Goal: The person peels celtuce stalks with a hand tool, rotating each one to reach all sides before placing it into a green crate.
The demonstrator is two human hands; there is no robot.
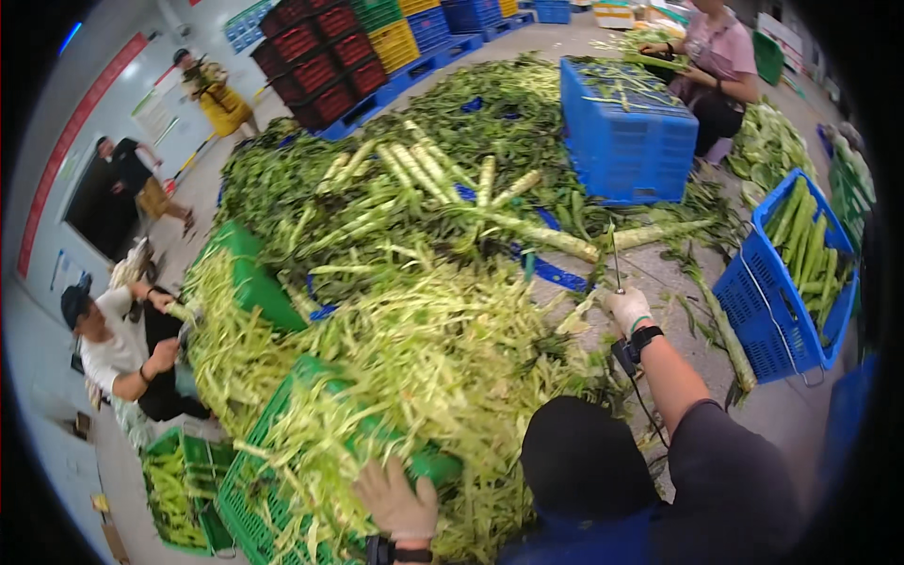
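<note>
My left hand point(400, 499), in a pale glove, lies with fingers spread on a heap of pale green stem peelings point(424, 367). These peelings spill over a green crate point(268, 504) at the lower left. Out to the right, my gloved right hand point(629, 309) is closed round a knife point(616, 254), its thin blade pointing up and away from me. Just beyond that hand, a thick leafy stem point(650, 234) lies on the floor. Several long stem lettuce stalks point(414, 169) rest on the dark leaves further off.
At right, a blue crate point(767, 315) holds green peeled stems. An overturned blue crate point(626, 155) stands by a person in pink point(720, 47). A person in white point(122, 339) works at left, near a green crate of stems point(174, 499). Stacked crates point(315, 66) line the back.
</note>
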